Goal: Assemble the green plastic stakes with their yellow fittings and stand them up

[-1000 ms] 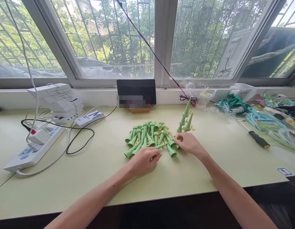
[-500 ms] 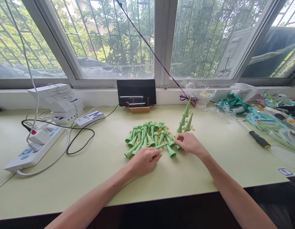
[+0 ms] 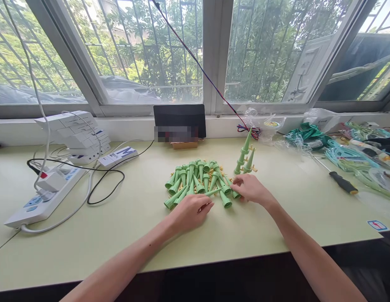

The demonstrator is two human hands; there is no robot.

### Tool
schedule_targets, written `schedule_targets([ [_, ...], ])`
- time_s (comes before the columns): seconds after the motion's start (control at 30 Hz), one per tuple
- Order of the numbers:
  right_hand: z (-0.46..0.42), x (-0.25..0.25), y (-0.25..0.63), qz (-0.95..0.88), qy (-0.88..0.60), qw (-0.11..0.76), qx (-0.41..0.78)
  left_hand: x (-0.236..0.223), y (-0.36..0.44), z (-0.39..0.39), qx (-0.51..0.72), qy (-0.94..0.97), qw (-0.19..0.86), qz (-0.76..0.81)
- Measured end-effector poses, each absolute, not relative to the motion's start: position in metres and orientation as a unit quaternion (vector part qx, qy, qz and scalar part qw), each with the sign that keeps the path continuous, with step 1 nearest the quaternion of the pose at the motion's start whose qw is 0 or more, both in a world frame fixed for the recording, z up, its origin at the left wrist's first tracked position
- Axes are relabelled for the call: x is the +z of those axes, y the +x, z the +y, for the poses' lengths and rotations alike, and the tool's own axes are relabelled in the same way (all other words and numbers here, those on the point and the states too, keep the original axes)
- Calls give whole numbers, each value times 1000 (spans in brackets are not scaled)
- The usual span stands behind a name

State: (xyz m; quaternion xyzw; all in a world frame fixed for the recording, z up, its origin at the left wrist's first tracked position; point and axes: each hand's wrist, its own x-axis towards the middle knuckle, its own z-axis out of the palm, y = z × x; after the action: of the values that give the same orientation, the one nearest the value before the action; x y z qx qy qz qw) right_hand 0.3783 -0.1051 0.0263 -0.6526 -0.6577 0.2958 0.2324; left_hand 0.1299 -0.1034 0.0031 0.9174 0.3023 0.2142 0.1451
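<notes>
A pile of green plastic watering spikes (image 3: 199, 176) with small yellow valves lies on the table. At its front edge my left hand (image 3: 191, 212) rests with fingers curled together. One green spike (image 3: 213, 191) pokes out to the right from behind that hand, but whether the fingers grip it is hidden. My right hand (image 3: 249, 188) is at the pile's right edge, fingers bent and drawn together beside a spike (image 3: 235, 194); anything held there is hidden. Just behind it, several spikes (image 3: 244, 157) stand upright, some stacked, with yellow valves sticking out.
At the back, a black tablet (image 3: 179, 115) leans by the window above a small brown stand (image 3: 184, 145). White boxes (image 3: 78, 134), a power strip (image 3: 46, 201) and loose cables are on the left. To the right lie a screwdriver (image 3: 342, 182) and plastic-wrapped goods (image 3: 349, 157).
Both hands and the spikes stay in place. The view has shifted only very slightly, and a blurred patch now covers the front of the tablet.
</notes>
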Motion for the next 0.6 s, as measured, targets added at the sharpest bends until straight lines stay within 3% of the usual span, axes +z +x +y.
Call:
schedule_targets([
  [0.6, -104, 25, 382, -672, -629, 248, 304, 3, 130, -104, 212, 918, 140, 304],
])
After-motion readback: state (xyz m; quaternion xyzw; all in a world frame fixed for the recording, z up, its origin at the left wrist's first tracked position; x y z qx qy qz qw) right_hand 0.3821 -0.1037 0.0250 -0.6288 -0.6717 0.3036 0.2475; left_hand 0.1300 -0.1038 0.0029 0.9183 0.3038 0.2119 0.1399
